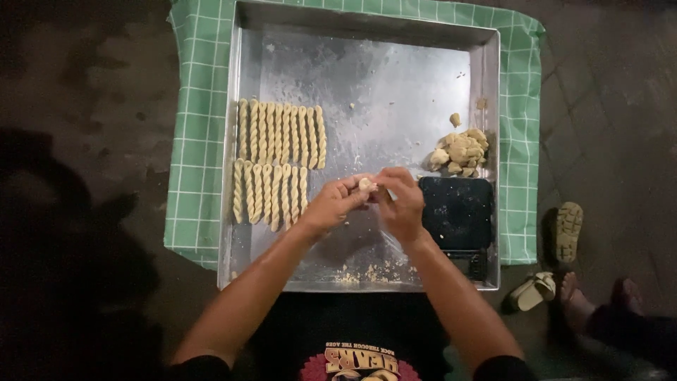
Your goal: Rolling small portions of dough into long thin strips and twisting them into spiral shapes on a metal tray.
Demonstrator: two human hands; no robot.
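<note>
**Two hands on a lump of dough over the metal tray**

Both hands meet above the middle of the big metal tray (pixel 367 56). The left hand (pixel 331 206) and the right hand (pixel 402 204) pinch a small piece of dough (pixel 366 185) between their fingertips. To the left lie two rows of twisted dough sticks (pixel 278 162), side by side. On the right sits a pile of dough lumps (pixel 460 152), just above a dark flat object (pixel 457 212), possibly a scale. A green checked cloth (pixel 194 127) lies under the tray. Sandals (pixel 557 261) rest on the floor.
</note>
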